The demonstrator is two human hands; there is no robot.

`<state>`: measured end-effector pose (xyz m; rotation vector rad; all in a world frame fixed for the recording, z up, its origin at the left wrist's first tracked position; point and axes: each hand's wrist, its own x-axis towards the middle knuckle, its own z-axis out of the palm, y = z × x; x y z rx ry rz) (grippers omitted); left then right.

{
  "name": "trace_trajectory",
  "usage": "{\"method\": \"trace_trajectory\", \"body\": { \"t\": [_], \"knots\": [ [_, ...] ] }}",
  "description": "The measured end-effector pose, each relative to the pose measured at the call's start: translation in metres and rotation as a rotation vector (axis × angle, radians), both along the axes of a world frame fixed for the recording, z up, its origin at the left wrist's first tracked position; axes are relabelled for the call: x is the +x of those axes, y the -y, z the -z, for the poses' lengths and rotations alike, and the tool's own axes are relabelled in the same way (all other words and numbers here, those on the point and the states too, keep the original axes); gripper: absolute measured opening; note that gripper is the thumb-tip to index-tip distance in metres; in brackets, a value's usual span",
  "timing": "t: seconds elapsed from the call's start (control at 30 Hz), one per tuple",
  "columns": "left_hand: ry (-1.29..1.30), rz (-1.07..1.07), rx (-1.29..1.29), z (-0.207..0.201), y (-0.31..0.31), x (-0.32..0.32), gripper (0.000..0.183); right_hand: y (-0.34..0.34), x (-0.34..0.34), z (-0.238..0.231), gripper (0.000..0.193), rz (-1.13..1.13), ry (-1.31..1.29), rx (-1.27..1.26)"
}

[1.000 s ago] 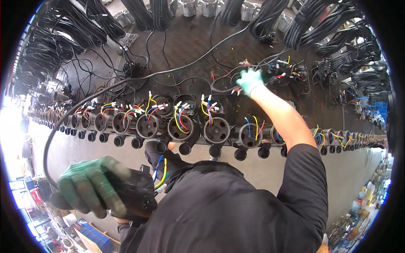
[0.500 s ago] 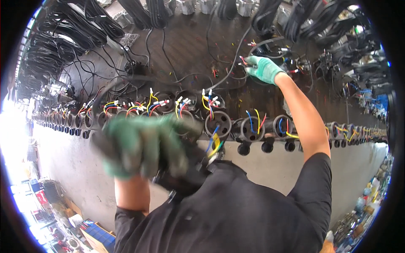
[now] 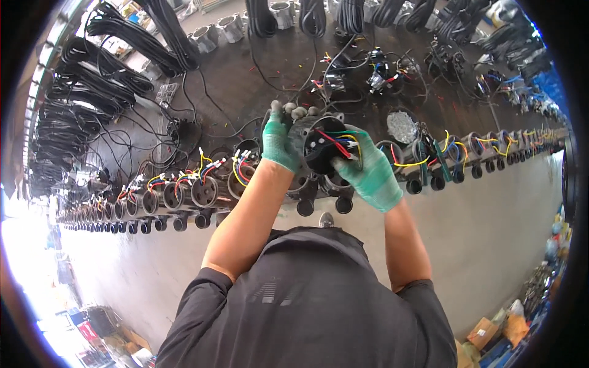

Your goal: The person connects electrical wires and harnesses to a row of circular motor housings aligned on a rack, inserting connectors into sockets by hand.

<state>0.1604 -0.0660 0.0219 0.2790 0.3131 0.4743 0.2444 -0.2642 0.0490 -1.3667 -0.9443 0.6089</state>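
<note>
A black cylindrical motor housing point(image 3: 320, 158) is at the centre of the view, held up over the near edge of the workbench, with its open round end turned toward the wearer. Red, yellow and blue wires point(image 3: 335, 143) come out of that end, on the side toward 2 o'clock. The left hand point(image 3: 279, 141), in a green glove with grey fingertips, is at 9 o'clock, partly closed with its fingers bent over the far side of the housing. The right hand point(image 3: 375, 178), gloved alike, is at 4 o'clock, curled around the rim with its thumb on the near side; whether it also pinches the wires I cannot tell.

Just beyond, at about 2 o'clock, is a round heap of small pale pieces point(image 3: 402, 126), and at 3 o'clock lies a green-handled hand tool point(image 3: 443, 162). Similar housings point(image 3: 204, 192) with coloured wires line the bench edge from 8 o'clock round to 3. Wired black parts point(image 3: 380, 80) lie at 1 o'clock on the dark workbench point(image 3: 236, 76). Silver metal castings point(image 3: 230, 29) stand at 11 o'clock, black cable coils point(image 3: 132, 46) at 10, and a shoe point(image 3: 326, 219) shows on the grey floor point(image 3: 478, 239) at 6
</note>
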Motion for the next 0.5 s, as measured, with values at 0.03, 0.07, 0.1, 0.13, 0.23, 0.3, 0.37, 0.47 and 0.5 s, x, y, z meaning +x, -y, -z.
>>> {"method": "trace_trajectory", "body": {
  "t": [0.03,0.07,0.1,0.13,0.23,0.3,0.37,0.47,0.5],
  "knots": [
    [-0.105,-0.045,0.007,0.002,0.000,-0.003,0.034,0.003,-0.002,0.002,0.053,0.006,-0.042,-0.030],
    [-0.210,-0.094,0.013,0.003,0.000,-0.005,0.033,0.005,-0.004,0.003,0.048,0.008,-0.083,-0.061],
    [-0.158,-0.099,-0.050,0.000,0.002,-0.007,0.036,0.006,-0.003,0.004,0.030,0.074,0.072,-0.087],
    [-0.161,-0.104,-0.047,0.000,0.001,-0.011,0.036,0.008,-0.003,0.005,0.030,0.069,0.070,-0.084],
    [0.085,-0.065,-0.162,-0.022,0.005,-0.027,0.043,0.016,-0.003,0.004,0.032,-0.037,-0.004,-0.130],
    [0.151,-0.055,-0.107,-0.015,0.004,-0.035,0.042,0.021,-0.008,0.005,0.035,-0.039,-0.176,-0.128],
    [0.206,-0.049,-0.047,-0.013,0.005,-0.047,0.040,0.024,-0.013,0.009,0.036,0.033,-0.397,-0.031],
    [0.313,-0.009,-0.149,-0.023,-0.011,-0.079,0.048,0.043,0.013,0.028,0.039,0.224,-0.743,0.301],
    [0.357,-0.073,-0.161,-0.024,-0.013,-0.089,0.045,0.051,0.026,0.023,0.038,0.225,-0.691,0.303]
  ]
}}
